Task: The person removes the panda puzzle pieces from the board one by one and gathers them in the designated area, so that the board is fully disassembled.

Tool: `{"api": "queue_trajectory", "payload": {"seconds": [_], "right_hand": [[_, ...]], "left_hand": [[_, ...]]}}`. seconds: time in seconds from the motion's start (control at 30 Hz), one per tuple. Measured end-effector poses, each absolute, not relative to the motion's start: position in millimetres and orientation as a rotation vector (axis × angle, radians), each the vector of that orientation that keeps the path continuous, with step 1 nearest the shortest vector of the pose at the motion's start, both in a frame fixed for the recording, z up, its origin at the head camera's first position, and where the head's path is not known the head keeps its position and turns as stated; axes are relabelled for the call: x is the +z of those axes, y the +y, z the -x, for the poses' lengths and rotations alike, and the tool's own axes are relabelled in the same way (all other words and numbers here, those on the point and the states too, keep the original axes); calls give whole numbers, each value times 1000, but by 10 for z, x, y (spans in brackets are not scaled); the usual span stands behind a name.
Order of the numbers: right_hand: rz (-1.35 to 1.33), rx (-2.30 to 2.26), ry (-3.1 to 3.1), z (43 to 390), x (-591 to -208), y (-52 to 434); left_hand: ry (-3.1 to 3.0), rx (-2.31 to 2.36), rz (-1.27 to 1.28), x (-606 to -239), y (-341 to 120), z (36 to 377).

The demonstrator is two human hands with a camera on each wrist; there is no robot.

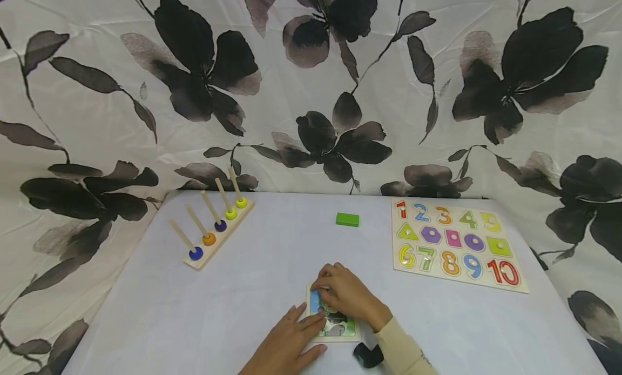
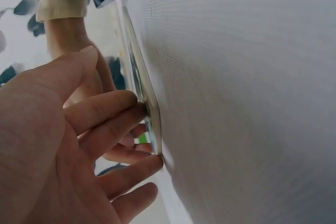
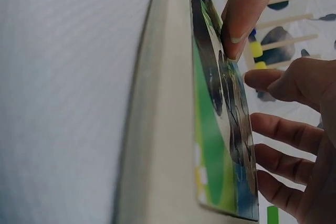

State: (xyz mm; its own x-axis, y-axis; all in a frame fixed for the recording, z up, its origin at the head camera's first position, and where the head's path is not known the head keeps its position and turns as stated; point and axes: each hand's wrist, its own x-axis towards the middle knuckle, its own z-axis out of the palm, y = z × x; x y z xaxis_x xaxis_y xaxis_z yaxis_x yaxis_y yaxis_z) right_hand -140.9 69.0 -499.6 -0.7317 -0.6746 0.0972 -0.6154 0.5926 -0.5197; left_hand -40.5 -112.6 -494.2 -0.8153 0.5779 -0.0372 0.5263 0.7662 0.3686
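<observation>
A small picture puzzle [image 1: 337,326] lies flat on the white table [image 1: 272,288], at the near edge, at about 6 o'clock from the table's middle; both hands are on it. The left hand [image 1: 291,342] comes in from 7 o'clock, its fingers [image 2: 105,109] straight and spread, the tips pressing the puzzle's left edge [image 2: 149,114]; it grips nothing. The right hand [image 1: 347,294] sits over the puzzle's far corner, at 12 o'clock from its middle, fingers curled down, and one fingertip [image 3: 239,30] pushes on the printed face [image 3: 210,129]; whether it pinches a loose piece I cannot tell.

The puzzle's long axis runs roughly from 6 to 12 o'clock, away from the person; the right hand covers its far end, the left hand its near left side, so both are equally close.

The head view shows the layout: a peg rack [image 1: 214,232] with coloured beads at 10 o'clock, a green block [image 1: 347,219] at 12 o'clock, a number board [image 1: 454,244] at 2 o'clock, a dark wrist device [image 1: 367,355] by the cream sleeve [image 1: 403,350]. The left wrist view, edge-on, shows the fingertips meeting the board's rim; the right wrist view shows the board's thickness and green and blue print, which the head view hides under the hands.
</observation>
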Motion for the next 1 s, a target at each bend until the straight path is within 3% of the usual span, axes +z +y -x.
{"api": "queue_trajectory", "payload": {"seconds": [1.0], "right_hand": [[1103,-797,2723,1415,-5015,669]], "left_hand": [[2758,581,-840,-4955,-1123,430]]}}
